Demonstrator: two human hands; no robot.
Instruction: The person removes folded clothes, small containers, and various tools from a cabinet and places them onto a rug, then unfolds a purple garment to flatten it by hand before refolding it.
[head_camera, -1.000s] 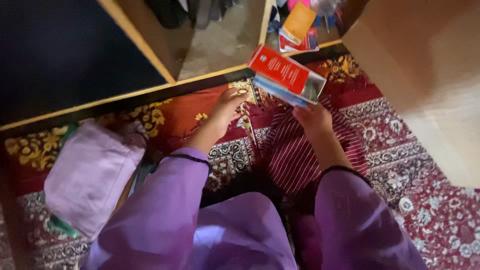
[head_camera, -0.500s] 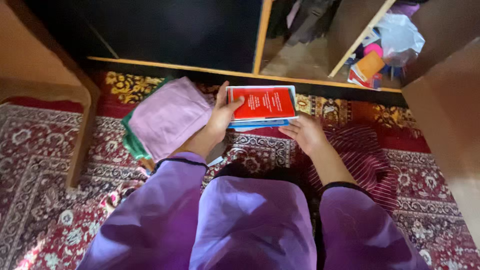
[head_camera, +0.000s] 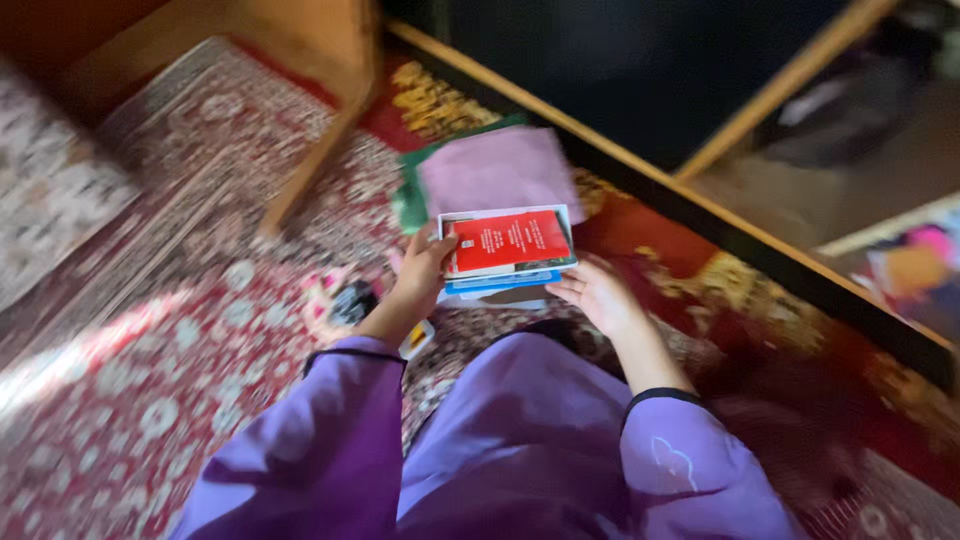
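I hold a small stack of books (head_camera: 508, 252) with both hands; the top one has a red cover with white print, and blue and white ones lie under it. My left hand (head_camera: 424, 275) grips the stack's left edge. My right hand (head_camera: 598, 295) supports its right underside. Both arms wear purple sleeves. Just beyond the stack a pink folded cloth (head_camera: 497, 172) lies on a green item (head_camera: 410, 195) on the carpet.
A red patterned carpet (head_camera: 190, 330) covers the floor. A wooden furniture leg (head_camera: 320, 150) stands at upper left. A dark cabinet opening with a wooden frame (head_camera: 700, 215) runs along the upper right. A small dark object (head_camera: 352, 302) lies near my left wrist.
The view has swung left and blurred. The book stack has come down and left, closer to the pink cloth, still held by both hands.
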